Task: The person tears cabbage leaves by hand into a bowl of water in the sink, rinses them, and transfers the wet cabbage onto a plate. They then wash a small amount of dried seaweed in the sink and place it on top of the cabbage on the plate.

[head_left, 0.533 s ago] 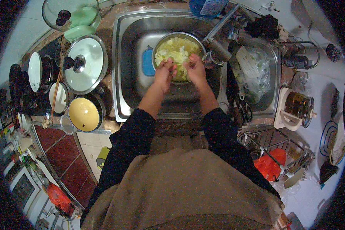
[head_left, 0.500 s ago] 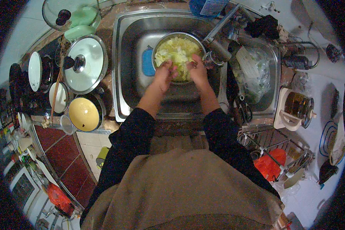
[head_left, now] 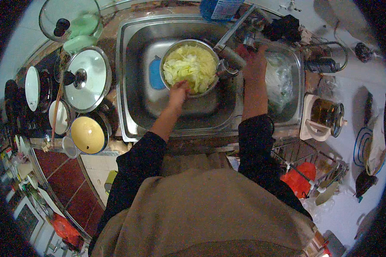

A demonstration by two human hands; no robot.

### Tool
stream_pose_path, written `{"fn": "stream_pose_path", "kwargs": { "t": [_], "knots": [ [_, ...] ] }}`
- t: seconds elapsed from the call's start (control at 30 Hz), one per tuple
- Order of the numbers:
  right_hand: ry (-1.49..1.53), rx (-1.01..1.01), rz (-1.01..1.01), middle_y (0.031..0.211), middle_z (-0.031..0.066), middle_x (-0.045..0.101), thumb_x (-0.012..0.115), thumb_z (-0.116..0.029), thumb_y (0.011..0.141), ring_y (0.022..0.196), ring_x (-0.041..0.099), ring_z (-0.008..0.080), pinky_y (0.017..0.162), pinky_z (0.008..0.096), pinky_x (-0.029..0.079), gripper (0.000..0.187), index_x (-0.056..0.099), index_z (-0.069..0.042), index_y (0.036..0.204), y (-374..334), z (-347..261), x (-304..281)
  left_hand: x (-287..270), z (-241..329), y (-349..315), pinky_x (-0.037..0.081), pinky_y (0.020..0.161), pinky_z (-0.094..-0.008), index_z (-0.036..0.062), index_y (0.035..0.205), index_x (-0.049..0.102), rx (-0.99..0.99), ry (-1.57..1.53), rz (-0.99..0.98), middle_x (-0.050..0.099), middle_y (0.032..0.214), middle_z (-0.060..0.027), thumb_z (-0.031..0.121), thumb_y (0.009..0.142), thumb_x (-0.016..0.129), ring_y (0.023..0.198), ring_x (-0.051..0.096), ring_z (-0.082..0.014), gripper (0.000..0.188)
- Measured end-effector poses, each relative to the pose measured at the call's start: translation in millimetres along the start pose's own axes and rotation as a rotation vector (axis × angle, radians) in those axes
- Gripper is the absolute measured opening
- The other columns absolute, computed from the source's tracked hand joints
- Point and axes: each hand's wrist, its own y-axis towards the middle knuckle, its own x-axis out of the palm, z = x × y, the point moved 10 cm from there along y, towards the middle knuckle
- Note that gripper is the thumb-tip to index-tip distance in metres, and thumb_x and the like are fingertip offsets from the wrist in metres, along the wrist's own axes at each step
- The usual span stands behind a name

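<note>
A round metal bowl (head_left: 161, 73) of shredded pale-green cabbage (head_left: 191, 64) stands in the large steel sink basin (head_left: 135, 100). My left hand (head_left: 180, 91) is at the bowl's near rim, its fingers curled over the edge and touching the cabbage. Above the bowl's right side reaches the faucet (head_left: 231, 55), its head close to the rim. My right hand (head_left: 254, 58) is stretched out beside the faucet's base, near its handle; its fingers are blurred, and I cannot see whether they grip anything.
A blue sponge-like pad (head_left: 157, 73) lies left of the bowl. The smaller right basin holds a clear plastic bag (head_left: 281, 79). On the left counter are a glass lid (head_left: 85, 79) and a yellow-lined pot (head_left: 88, 135). A glass teapot (head_left: 328, 118) stands at the right.
My right hand has left the cabbage and moved right to the faucet. My left hand has shifted down to the bowl's near rim. The whole view has shifted slightly.
</note>
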Motion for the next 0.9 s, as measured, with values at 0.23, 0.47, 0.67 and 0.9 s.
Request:
{"fn": "stream_pose_path", "kwargs": {
  "t": [0.23, 0.47, 0.67, 0.9],
  "knots": [
    [-0.16, 0.038, 0.006, 0.096, 0.0233, 0.052, 0.026, -0.023, 0.089, 0.079, 0.056, 0.0328, 0.069, 0.0453, 0.047, 0.037, 0.039, 0.007, 0.107, 65.0, 28.4, -35.5, 2.9, -5.5, -4.1, 0.04, 0.053, -0.0229, 0.0028, 0.103, 0.051, -0.006, 0.047, -0.013, 0.056, 0.078, -0.003, 0.02, 0.081, 0.053, 0.062, 0.05, -0.0104, 0.028],
    [0.04, 0.071, 0.104, 0.094, 0.0274, 0.051, 0.021, -0.014, 0.085, 0.077, 0.056, 0.0385, 0.071, 0.0499, 0.049, 0.037, 0.038, 0.012, 0.106, 82.6, 34.1, -47.8, 14.3, -4.3, -18.7, 0.043, 0.057, -0.0253, 0.0041, 0.1, 0.051, -0.087, 0.046, -0.051, 0.056, 0.081, -0.0039, 0.02, 0.081, 0.052, 0.065, 0.052, -0.0124, 0.025],
    [0.079, 0.033, -0.032, 0.095, 0.0223, 0.052, 0.025, -0.019, 0.087, 0.086, 0.054, 0.0348, 0.073, 0.0449, 0.049, 0.036, 0.042, 0.005, 0.108, 51.0, 28.4, -25.0, 37.2, -24.4, -21.7, 0.044, 0.061, -0.0283, 0.0068, 0.102, 0.048, -0.196, -0.327, -0.057, 0.055, 0.085, -0.003, 0.022, 0.084, 0.048, 0.074, 0.053, -0.0149, 0.023],
    [-0.205, -0.021, -0.133, 0.094, 0.0108, 0.054, 0.043, -0.034, 0.082, 0.087, 0.051, 0.0262, 0.072, 0.0344, 0.044, 0.036, 0.051, -0.005, 0.101, -61.7, 65.8, 11.3, 28.5, -41.6, -0.2, 0.046, 0.069, -0.039, 0.0082, 0.093, 0.048, -0.208, -0.535, 0.003, 0.054, 0.088, -0.0071, 0.026, 0.085, 0.043, 0.081, 0.053, -0.0223, 0.02]
  ]
}}
